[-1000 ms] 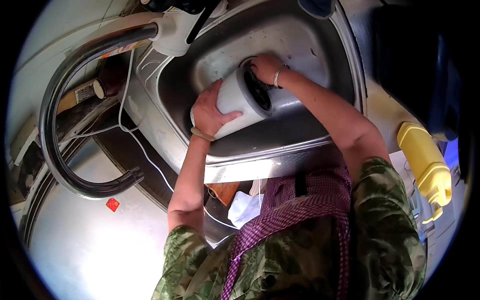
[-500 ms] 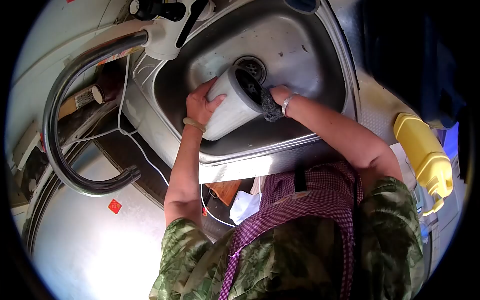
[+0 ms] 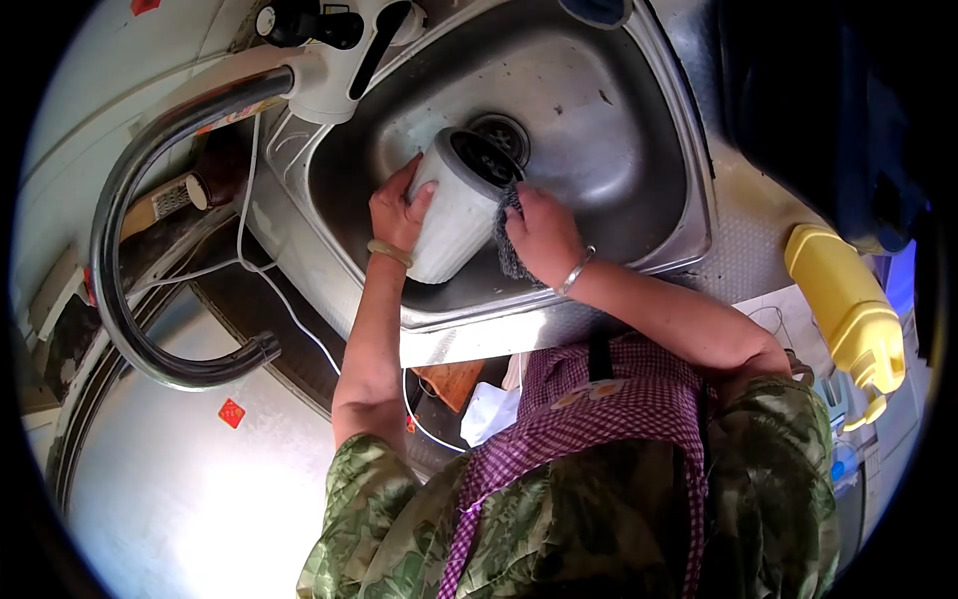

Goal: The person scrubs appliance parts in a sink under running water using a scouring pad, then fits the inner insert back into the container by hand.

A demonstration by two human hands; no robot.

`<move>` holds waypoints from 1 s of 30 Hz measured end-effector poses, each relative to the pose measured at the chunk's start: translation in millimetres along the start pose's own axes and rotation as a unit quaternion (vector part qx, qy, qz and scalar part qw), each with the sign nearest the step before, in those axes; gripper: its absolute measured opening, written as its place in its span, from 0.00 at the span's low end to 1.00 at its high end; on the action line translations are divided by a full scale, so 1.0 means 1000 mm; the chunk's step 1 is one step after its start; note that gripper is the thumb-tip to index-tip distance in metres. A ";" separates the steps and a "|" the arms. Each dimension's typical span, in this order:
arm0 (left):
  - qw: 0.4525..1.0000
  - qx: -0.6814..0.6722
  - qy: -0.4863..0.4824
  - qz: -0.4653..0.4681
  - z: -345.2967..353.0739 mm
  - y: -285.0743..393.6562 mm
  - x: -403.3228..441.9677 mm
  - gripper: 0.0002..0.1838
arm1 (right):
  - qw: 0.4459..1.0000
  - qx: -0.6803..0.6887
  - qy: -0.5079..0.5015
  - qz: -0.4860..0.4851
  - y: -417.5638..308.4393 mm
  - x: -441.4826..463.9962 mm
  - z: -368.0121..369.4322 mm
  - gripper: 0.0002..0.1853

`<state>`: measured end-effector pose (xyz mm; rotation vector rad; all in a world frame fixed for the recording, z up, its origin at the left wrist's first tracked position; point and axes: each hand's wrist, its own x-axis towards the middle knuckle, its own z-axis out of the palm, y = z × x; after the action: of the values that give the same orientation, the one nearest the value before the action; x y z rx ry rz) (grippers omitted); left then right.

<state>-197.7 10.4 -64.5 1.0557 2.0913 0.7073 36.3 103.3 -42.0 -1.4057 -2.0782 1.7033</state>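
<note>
A white cylindrical container (image 3: 451, 222) with fine ribs lies tilted in the steel sink (image 3: 599, 130). Its dark open end points up toward the drain (image 3: 502, 138). My left hand (image 3: 401, 212) grips the container's left side, thumb in front and the other fingers partly hidden behind it. In my right hand (image 3: 547, 235) is a dark grey scrubber (image 3: 507, 248), pressed against the container's right side just below the rim.
A chrome spout (image 3: 112, 230) with a white tap body (image 3: 334, 75) curves over the left side. On the right stands a yellow bottle (image 3: 843, 299). White cables (image 3: 289, 309) run left of the sink. Dark cloth (image 3: 818, 120) hangs at upper right.
My right hand has moved left and its back now shows, bringing the scrubber from the rim's edge down onto the container's outer side. The container has turned slightly more upright.
</note>
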 end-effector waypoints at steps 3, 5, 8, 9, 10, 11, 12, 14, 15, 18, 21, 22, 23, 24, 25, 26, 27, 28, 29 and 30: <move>1.000 0.014 0.020 -0.003 0.001 -0.001 -0.003 0.34 | 0.999 -0.004 -0.010 -0.051 -0.014 0.001 -0.005 0.18; 1.000 0.014 0.022 -0.016 0.000 0.000 -0.003 0.33 | 0.995 -0.025 -0.039 -0.085 -0.021 0.005 -0.010 0.20; 0.995 0.091 0.021 0.030 0.007 0.020 -0.001 0.30 | 0.972 -0.069 -0.154 -0.164 -0.041 0.020 -0.012 0.21; 0.990 0.131 0.021 0.056 0.012 0.028 -0.002 0.29 | 0.956 -0.084 -0.203 -0.196 -0.046 0.026 -0.011 0.21; 0.994 0.086 0.037 0.048 0.019 0.027 -0.003 0.25 | 0.965 -0.053 -0.167 -0.195 -0.048 0.030 -0.012 0.21; 0.993 0.077 0.049 0.076 0.022 0.018 -0.001 0.22 | 0.971 -0.023 -0.134 -0.197 -0.049 0.037 -0.012 0.21; 0.990 0.067 0.063 0.102 0.022 0.010 -0.002 0.20 | 0.974 0.006 -0.103 -0.200 -0.048 0.045 -0.012 0.21; 0.995 0.081 0.052 0.019 0.020 0.026 -0.005 0.19 | 0.979 0.081 0.050 -0.181 -0.035 0.061 -0.023 0.19; 0.995 0.084 0.047 -0.020 0.019 0.032 -0.004 0.18 | 0.984 0.087 0.043 -0.147 -0.023 0.069 -0.040 0.18; 0.993 0.089 0.066 -0.047 0.020 0.029 -0.002 0.18 | 0.976 0.019 0.055 -0.209 -0.007 0.064 -0.061 0.17; 0.961 0.241 0.046 -0.129 0.012 0.055 -0.007 0.21 | 0.942 -0.103 0.003 -0.319 -0.022 0.032 -0.046 0.16; 0.951 0.289 0.076 -0.079 0.014 0.054 -0.015 0.22 | 0.925 -0.148 -0.025 -0.350 -0.029 0.028 -0.036 0.15; 0.936 0.335 0.104 -0.030 0.019 0.049 -0.028 0.23 | 0.902 -0.215 0.016 -0.373 -0.027 0.028 -0.023 0.13; 0.916 0.379 0.131 0.017 0.026 0.043 -0.041 0.25 | 0.897 -0.237 0.019 -0.373 -0.032 0.035 -0.019 0.14; 0.926 0.338 0.169 0.017 0.037 0.041 -0.052 0.26 | 0.891 -0.258 0.020 -0.373 -0.037 0.049 -0.014 0.15; 0.932 0.314 0.179 -0.008 0.043 0.036 -0.055 0.27 | 0.885 -0.278 0.020 -0.373 -0.041 0.063 -0.007 0.17; 0.937 0.290 0.191 -0.033 0.046 0.031 -0.055 0.27 | 0.891 -0.255 0.016 -0.376 -0.048 0.079 -0.002 0.14; 0.941 0.266 0.201 -0.057 0.046 0.030 -0.054 0.27 | 0.887 -0.266 0.006 -0.377 -0.054 0.084 0.004 0.14; 0.949 0.229 0.186 -0.112 0.045 0.030 -0.050 0.26 | 0.882 -0.277 -0.002 -0.380 -0.061 0.089 0.009 0.14; 0.951 0.214 0.171 -0.143 0.044 0.030 -0.047 0.26 | 0.876 -0.290 -0.007 -0.386 -0.068 0.093 0.011 0.14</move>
<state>-129.1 -5.7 -55.1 0.8602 2.7150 0.3090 -62.0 163.5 -31.7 -0.4462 -2.7421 0.8017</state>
